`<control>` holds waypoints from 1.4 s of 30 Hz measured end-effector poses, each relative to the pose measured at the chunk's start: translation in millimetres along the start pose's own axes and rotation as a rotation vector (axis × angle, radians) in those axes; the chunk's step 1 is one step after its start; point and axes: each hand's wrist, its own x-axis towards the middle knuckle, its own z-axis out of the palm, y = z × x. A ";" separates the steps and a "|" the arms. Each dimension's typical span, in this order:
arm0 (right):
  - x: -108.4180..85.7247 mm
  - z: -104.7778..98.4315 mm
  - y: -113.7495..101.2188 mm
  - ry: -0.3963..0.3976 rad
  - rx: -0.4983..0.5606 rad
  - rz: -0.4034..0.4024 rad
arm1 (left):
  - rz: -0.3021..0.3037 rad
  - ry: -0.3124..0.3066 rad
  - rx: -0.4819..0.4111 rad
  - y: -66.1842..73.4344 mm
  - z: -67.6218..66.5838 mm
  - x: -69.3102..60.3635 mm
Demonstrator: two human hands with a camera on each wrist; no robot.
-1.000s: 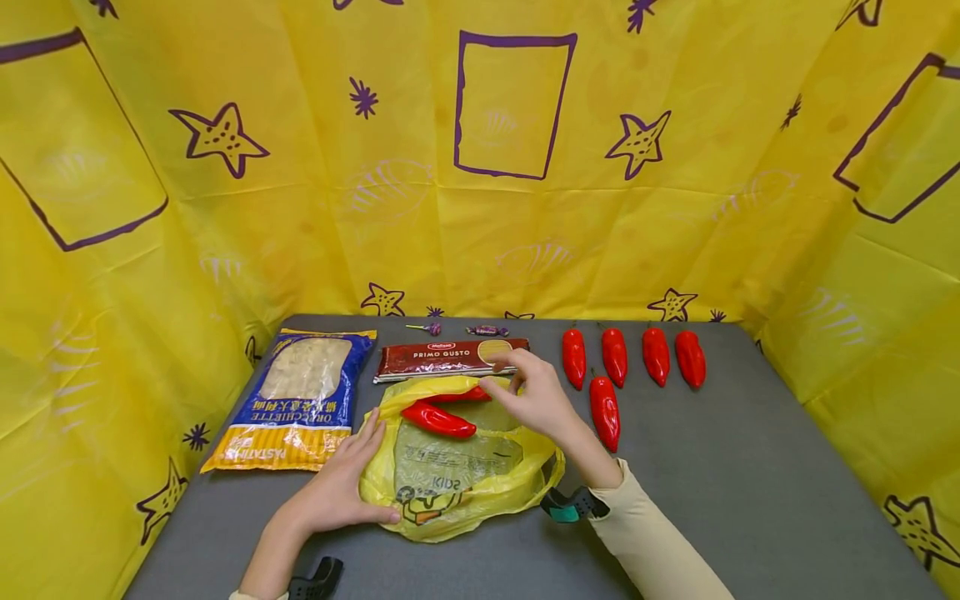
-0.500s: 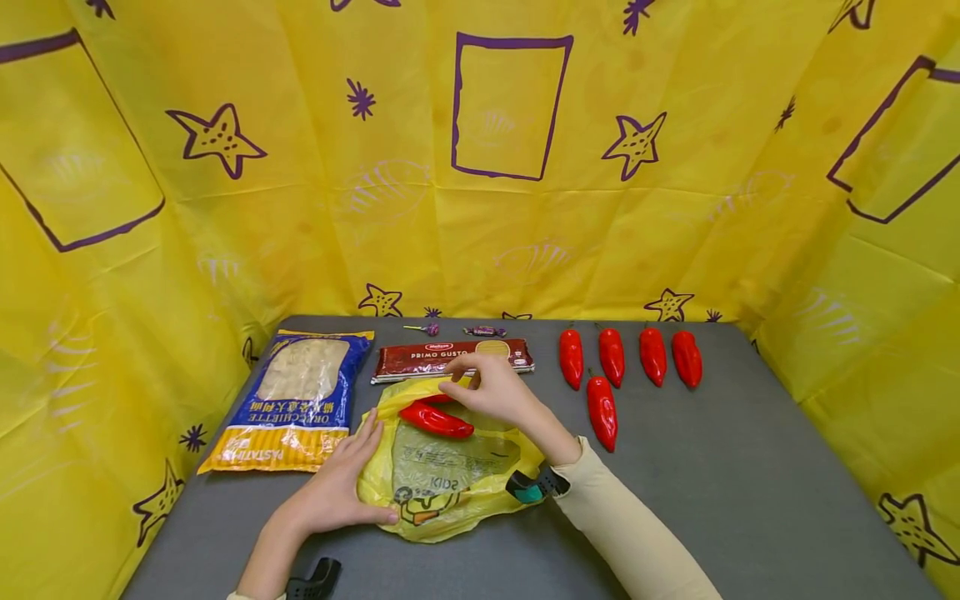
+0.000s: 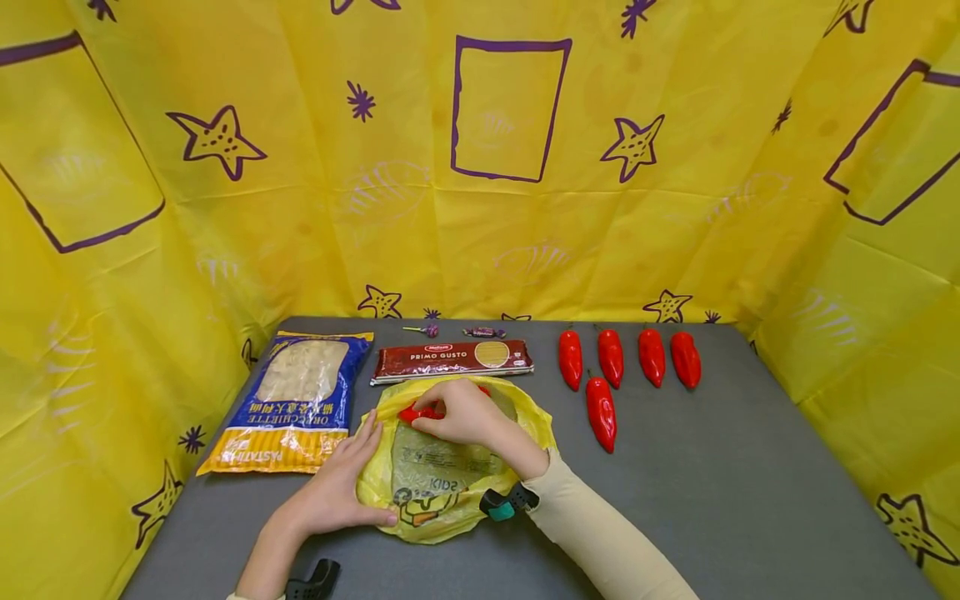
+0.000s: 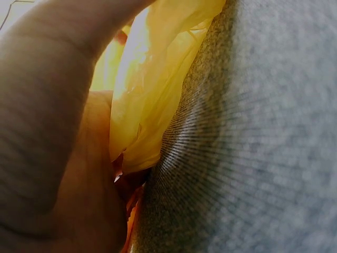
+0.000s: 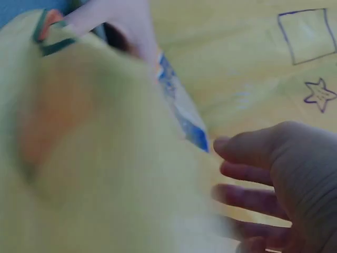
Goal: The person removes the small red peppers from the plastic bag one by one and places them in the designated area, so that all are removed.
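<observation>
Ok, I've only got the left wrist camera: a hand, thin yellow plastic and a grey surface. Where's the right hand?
Observer: The head view shows the right hand over the mouth of a crumpled yellow plastic bag, its fingers at a glossy red chili-shaped pepper inside; I can't tell whether it grips it.
Operator: Are any others outside the bag?
Observer: Yes, five more red peppers lie on the grey table, to the right of the bag in the head view.
Operator: And what's just beyond the bag?
Observer: A long, flat maroon packet printed "PRIMO GUSTO".
</observation>
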 end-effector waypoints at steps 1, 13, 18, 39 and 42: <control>1.0 2.7 -0.6 0.004 -0.025 0.003 | -0.001 -0.002 -0.002 0.0 0.2 -0.3; 17.3 24.1 -4.5 -0.055 -0.179 0.130 | 0.010 -0.002 -0.008 -1.7 1.2 -2.9; 20.8 27.9 -6.1 -0.067 -0.236 0.148 | 0.005 -0.015 -0.012 -0.8 0.0 -1.9; 19.8 27.2 -10.3 -0.143 -0.221 0.170 | 0.028 0.011 -0.007 1.1 -0.3 -1.6; 19.8 26.7 -10.0 -0.145 -0.236 0.159 | 0.026 0.013 -0.010 1.4 -0.8 -0.9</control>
